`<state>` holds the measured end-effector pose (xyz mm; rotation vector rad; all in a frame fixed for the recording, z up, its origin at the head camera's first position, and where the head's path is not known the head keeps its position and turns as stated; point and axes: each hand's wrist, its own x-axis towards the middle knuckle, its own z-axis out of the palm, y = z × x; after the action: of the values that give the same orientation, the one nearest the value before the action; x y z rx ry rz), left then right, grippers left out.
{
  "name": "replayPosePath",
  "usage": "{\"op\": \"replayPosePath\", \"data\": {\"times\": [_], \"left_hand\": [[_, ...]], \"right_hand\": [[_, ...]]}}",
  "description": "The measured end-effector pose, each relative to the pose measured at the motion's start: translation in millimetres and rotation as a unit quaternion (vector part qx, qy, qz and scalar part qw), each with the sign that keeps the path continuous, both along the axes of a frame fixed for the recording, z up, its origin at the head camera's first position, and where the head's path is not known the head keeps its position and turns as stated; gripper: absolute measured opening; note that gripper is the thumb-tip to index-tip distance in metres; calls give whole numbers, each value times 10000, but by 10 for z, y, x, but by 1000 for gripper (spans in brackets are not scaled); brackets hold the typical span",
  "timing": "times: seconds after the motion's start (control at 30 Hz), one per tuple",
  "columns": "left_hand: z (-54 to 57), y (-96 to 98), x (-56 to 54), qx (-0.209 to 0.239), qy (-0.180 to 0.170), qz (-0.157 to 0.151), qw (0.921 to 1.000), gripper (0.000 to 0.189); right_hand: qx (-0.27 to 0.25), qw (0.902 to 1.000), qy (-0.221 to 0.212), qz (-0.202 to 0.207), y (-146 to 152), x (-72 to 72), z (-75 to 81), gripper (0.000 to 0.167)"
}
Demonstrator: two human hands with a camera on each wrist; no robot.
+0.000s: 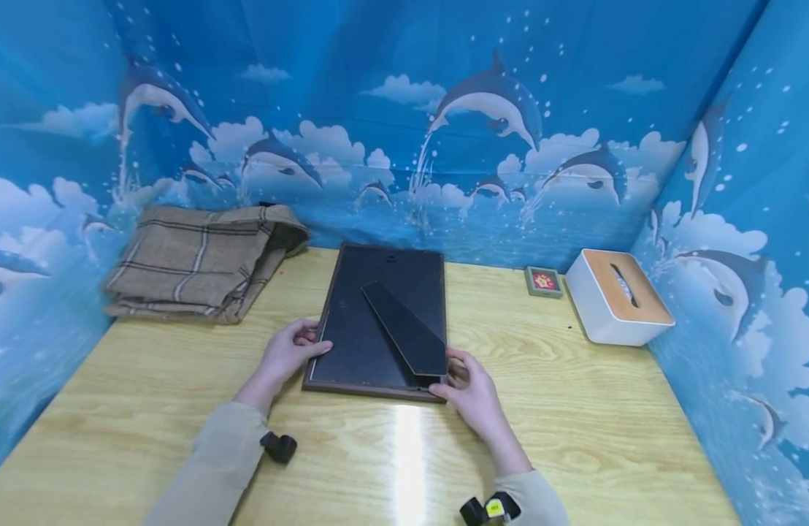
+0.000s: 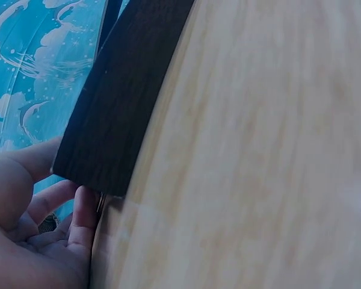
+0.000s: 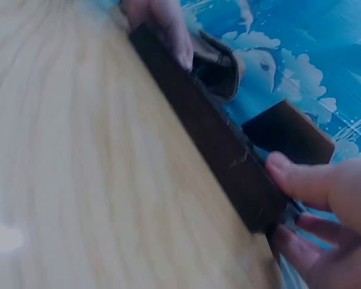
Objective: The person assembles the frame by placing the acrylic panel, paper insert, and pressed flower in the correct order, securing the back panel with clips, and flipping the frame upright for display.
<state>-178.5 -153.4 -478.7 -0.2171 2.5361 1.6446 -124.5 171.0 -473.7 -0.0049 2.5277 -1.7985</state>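
A dark picture frame (image 1: 352,314) lies on the table with its black back upward. Its easel leg (image 1: 407,332) slants across the back, the lower end raised a little. My left hand (image 1: 289,352) grips the left side, thumb on top. At the lower right corner my right hand (image 1: 472,391) holds the frame, its thumb at the near edge. The left wrist view shows the brown frame edge (image 2: 117,114) between thumb and fingers. In the right wrist view the raised leg (image 3: 292,132) stands up behind the right thumb. The front of the frame is hidden.
A folded brown plaid cloth (image 1: 188,256) lies at the back left of the wooden table (image 1: 352,453). Toward the back right are a small square box with a red-and-yellow picture (image 1: 544,282) and a white tissue box with a wooden lid (image 1: 618,296). Dolphin-print curtains (image 1: 391,131) enclose the table.
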Motion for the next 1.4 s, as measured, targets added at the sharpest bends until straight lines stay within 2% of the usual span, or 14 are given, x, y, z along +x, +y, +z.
{"op": "replayPosePath", "data": {"times": [0.13, 0.2, 0.3, 0.43, 0.5, 0.67, 0.77, 0.83, 0.9, 1.0, 1.07, 1.27, 1.4], "left_hand": [[6, 9, -3, 15, 4, -20, 10000, 56], [6, 11, -6, 19, 1, -23, 10000, 56], [9, 12, -7, 10, 17, -51, 10000, 56], [13, 12, -11, -29, -11, -31, 10000, 55], [18, 16, -15, -41, -40, -7, 10000, 55], [24, 24, -31, 54, -129, 11, 9999, 56], [23, 25, -38, 155, -203, -15, 9997, 56], [17, 21, -45, 185, -223, -52, 9996, 57], [18, 16, -50, 235, -204, -103, 9995, 61], [18, 5, -57, 191, -76, -272, 9994, 69], [23, 0, -59, 99, 5, -434, 9990, 70], [51, -18, -49, -378, 312, -1004, 9937, 60], [73, -17, -34, -797, 513, -1216, 9880, 58]], "right_hand": [[-273, 9994, -192, 65, 2, -16, -4, 65], [-414, 9990, -133, 125, 0, -18, -9, 62], [-491, 9984, 203, 192, -16, -17, -24, 55], [-188, 9973, 709, 99, -59, -18, -44, 50], [-75, 9970, 767, 40, -73, -22, -47, 52], [-153, 9992, 317, 203, -57, -44, -7, 69], [-202, 9979, 147, 604, -28, -83, 27, 83], [29, 9957, 212, 896, -9, -123, 53, 89], [515, 9904, 406, 1219, 7, -159, 83, 90], [1515, 9752, 602, 1500, 28, -206, 128, 89], [2003, 9642, 577, 1640, 43, -232, 150, 89], [2658, 9455, 162, 1877, 44, -299, 251, 93], [2944, 9371, 79, 1875, 18, -305, 311, 92]]}}
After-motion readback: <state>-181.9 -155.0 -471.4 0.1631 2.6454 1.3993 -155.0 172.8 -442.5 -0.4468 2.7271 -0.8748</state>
